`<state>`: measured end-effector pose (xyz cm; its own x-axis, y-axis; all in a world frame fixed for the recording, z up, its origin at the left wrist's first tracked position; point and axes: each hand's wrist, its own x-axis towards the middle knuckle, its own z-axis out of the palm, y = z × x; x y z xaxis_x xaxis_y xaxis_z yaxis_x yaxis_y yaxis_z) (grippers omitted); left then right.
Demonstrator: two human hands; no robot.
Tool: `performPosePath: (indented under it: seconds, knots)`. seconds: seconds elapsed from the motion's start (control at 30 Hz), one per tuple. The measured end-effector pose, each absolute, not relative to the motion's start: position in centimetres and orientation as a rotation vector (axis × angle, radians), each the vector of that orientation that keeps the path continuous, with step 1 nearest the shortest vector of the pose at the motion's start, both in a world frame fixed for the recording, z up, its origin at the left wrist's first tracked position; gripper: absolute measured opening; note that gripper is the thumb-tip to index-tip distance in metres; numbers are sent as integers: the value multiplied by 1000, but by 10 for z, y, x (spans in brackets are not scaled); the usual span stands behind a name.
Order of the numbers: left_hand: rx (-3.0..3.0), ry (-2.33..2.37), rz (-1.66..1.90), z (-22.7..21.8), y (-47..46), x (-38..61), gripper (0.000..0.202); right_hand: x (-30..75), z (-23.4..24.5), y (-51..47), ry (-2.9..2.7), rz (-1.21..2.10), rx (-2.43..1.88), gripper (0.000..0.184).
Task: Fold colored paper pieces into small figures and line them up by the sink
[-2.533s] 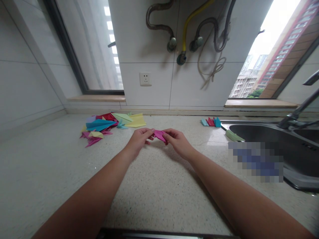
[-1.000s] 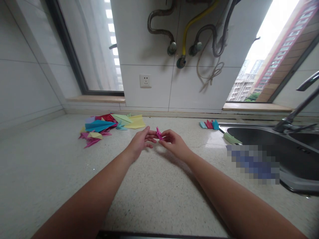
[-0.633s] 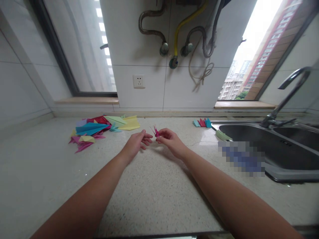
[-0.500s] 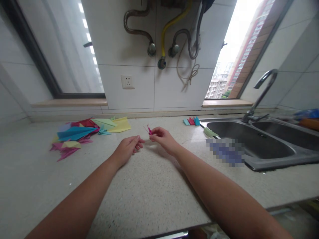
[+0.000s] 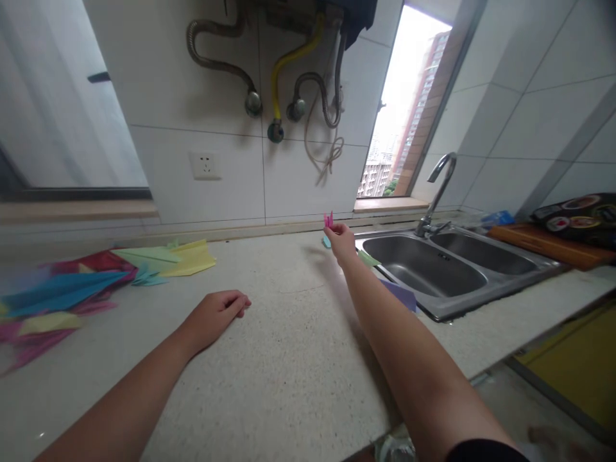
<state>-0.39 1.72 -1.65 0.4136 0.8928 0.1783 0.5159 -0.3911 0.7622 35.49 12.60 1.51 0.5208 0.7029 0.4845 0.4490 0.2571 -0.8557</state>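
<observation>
My right hand [image 5: 341, 241] is stretched far out over the speckled counter [image 5: 269, 359], pinching a small folded pink paper figure [image 5: 328, 220] near the back wall, beside the sink's left corner. A bit of blue folded paper [image 5: 326, 242] shows just under that hand. My left hand [image 5: 217, 309] rests on the counter nearer to me, fingers curled loosely, holding nothing.
A heap of coloured folded papers [image 5: 96, 273] lies at the left of the counter. A steel double sink [image 5: 433, 266] with a tap [image 5: 437, 186] is to the right, with green [image 5: 368, 258] and purple [image 5: 400, 294] paper at its edge. A wooden board [image 5: 543, 244] lies beyond.
My left hand let go of the pink figure and dropped to the counter. My right hand carried the figure away to the right towards the sink, and my view swung right.
</observation>
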Motion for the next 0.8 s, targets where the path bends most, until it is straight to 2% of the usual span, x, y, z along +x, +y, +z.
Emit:
performPosePath:
  seconds: [0.13, 0.37, 0.8]
  knots:
    - [2059, 1216, 736, -18, 24, -4, 39, 392, 11, 145, -985, 64, -1528, 32]
    - [2031, 1251, 686, -21, 32, -5, 37, 414, -26, 169, -904, -124, -1726, 27]
    - [2062, 1315, 611, -25, 38, -6, 39, 428, -48, 185, -1046, -215, -1912, 19]
